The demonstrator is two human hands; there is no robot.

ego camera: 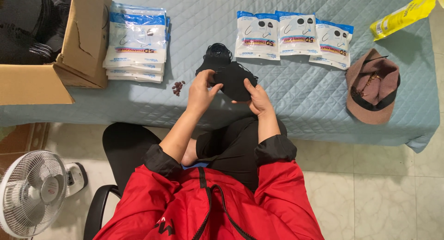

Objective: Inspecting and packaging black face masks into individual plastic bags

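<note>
Looking down from the head camera, the left hand (200, 93) and right hand (257, 99) each pinch an edge of a black face mask (233, 79) above the bed (194, 18); both grips are clenched on it. It looks light, soft and floppy (best held by its edges). Its ear loops blur into the black pile (215, 55) behind, and the cardboard box (85, 36) is cut off.

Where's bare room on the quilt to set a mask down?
Free: the quilt between the hands and the hat, below the three packets; also the strip between the stack and those packets. Crowded: by the box and beads, and where left hand and right hand hold the mask.
</note>
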